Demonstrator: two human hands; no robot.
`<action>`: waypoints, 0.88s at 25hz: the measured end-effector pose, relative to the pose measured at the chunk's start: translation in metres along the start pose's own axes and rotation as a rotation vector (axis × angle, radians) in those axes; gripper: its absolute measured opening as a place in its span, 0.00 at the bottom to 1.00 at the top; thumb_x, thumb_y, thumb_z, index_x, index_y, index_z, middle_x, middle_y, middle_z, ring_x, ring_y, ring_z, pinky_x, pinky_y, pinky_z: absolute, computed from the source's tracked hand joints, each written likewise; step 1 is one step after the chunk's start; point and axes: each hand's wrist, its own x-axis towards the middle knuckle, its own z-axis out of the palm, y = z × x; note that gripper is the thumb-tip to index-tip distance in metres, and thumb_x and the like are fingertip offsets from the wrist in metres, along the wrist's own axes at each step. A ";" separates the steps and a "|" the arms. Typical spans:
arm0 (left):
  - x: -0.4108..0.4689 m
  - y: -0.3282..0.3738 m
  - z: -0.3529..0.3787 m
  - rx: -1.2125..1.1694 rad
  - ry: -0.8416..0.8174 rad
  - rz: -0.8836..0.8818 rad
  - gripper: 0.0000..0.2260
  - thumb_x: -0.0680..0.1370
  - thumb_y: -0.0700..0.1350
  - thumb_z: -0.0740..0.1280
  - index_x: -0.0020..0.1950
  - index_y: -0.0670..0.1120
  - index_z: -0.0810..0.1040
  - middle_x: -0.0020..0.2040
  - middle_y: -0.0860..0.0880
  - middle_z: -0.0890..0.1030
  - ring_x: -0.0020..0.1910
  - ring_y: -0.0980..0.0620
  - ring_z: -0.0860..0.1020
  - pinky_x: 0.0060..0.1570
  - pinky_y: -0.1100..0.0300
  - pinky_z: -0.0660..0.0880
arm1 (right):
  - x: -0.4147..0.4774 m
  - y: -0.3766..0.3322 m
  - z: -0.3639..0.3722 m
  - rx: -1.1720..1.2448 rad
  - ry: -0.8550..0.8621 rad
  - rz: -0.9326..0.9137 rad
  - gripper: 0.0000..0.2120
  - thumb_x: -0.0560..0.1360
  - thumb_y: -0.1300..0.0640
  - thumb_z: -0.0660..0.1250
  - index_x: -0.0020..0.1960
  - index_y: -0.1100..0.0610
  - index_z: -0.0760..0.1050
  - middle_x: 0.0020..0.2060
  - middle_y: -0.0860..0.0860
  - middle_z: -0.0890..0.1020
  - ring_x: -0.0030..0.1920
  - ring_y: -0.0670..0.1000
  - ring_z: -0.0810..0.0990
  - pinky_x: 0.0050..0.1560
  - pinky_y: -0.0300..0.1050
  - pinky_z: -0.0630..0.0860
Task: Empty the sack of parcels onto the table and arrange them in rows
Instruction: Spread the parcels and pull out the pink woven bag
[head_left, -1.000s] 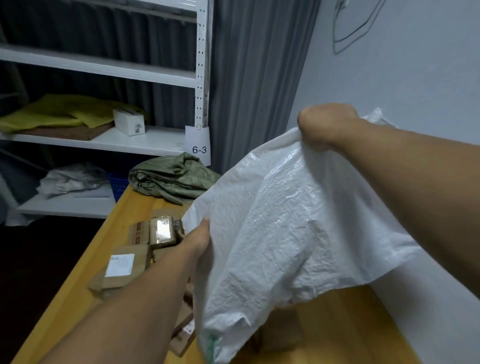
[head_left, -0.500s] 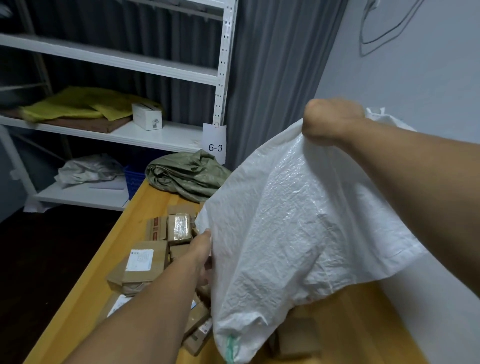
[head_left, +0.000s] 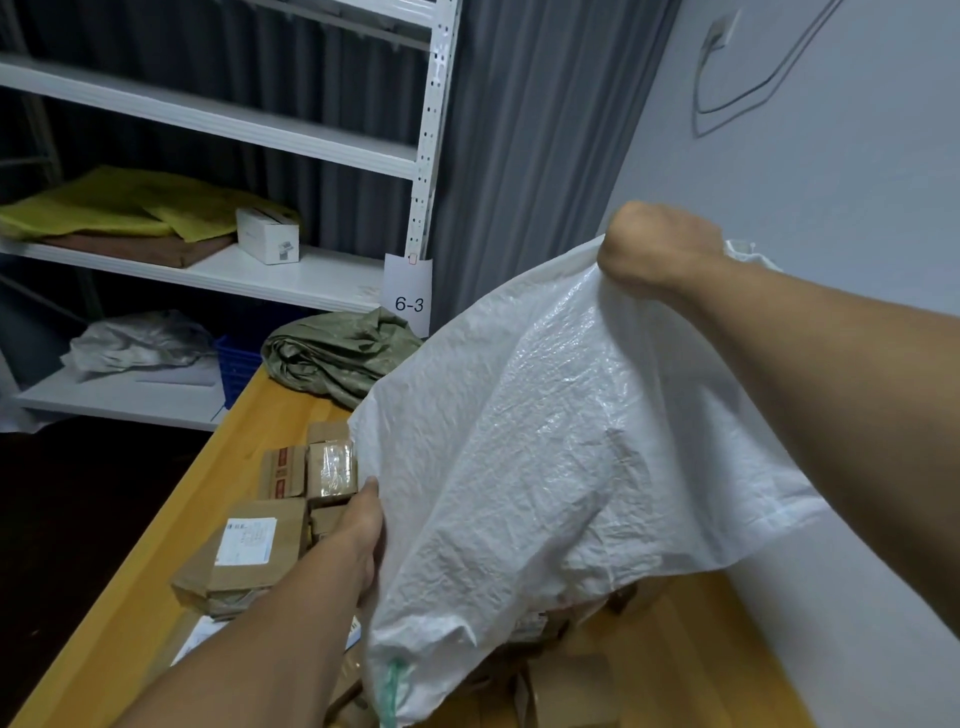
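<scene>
Two hands are gripping the white sack (head_left: 545, 441), which is hanging inverted over the yellow table (head_left: 244, 415). Nearest, at lower centre, the sack's mouth is drooping slack just above a jumble of brown parcels (head_left: 566, 686) lying on the tabletop. Left hand (head_left: 363, 525), centre left, is holding the sack's left edge, with the thumb on the outer face and the fingers hidden behind the weave. Right hand (head_left: 657, 244), upper right, is clenching the sack's closed corner in a fist, well above the table. Versus one second ago, both grips are staying as they were, and slightly more cardboard is showing beneath the mouth. Judgement: contents are mostly out, since no bulge is showing in the cloth, though the inside is not visible. Beyond the left hand, a labelled parcel (head_left: 254, 551) and a taped parcel (head_left: 330, 470) are sitting in a loose heap, not in rows, so arranging is not yet begun. Farthest back, a folded green sack (head_left: 337, 353) is lying at the table's far end, beneath a shelf tag (head_left: 409, 301) reading 6-3.
</scene>
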 end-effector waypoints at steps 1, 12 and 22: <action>0.001 -0.001 0.002 0.017 -0.016 -0.002 0.22 0.83 0.58 0.58 0.57 0.42 0.82 0.47 0.41 0.85 0.46 0.41 0.81 0.46 0.52 0.76 | 0.002 0.002 0.000 0.003 0.010 0.012 0.09 0.77 0.65 0.59 0.52 0.58 0.74 0.59 0.63 0.80 0.59 0.65 0.78 0.56 0.51 0.70; 0.022 0.061 -0.003 0.157 0.247 0.218 0.08 0.80 0.37 0.58 0.49 0.38 0.76 0.47 0.37 0.77 0.42 0.41 0.75 0.45 0.53 0.76 | 0.023 0.087 0.084 0.000 -0.089 0.066 0.16 0.78 0.60 0.61 0.65 0.60 0.75 0.62 0.61 0.79 0.61 0.64 0.78 0.59 0.54 0.74; -0.040 0.106 0.107 1.086 0.594 0.458 0.18 0.82 0.42 0.61 0.72 0.44 0.71 0.72 0.47 0.72 0.66 0.50 0.75 0.60 0.64 0.75 | 0.032 0.169 0.214 0.361 -0.458 0.182 0.18 0.73 0.54 0.57 0.60 0.57 0.76 0.61 0.58 0.80 0.61 0.63 0.78 0.62 0.54 0.76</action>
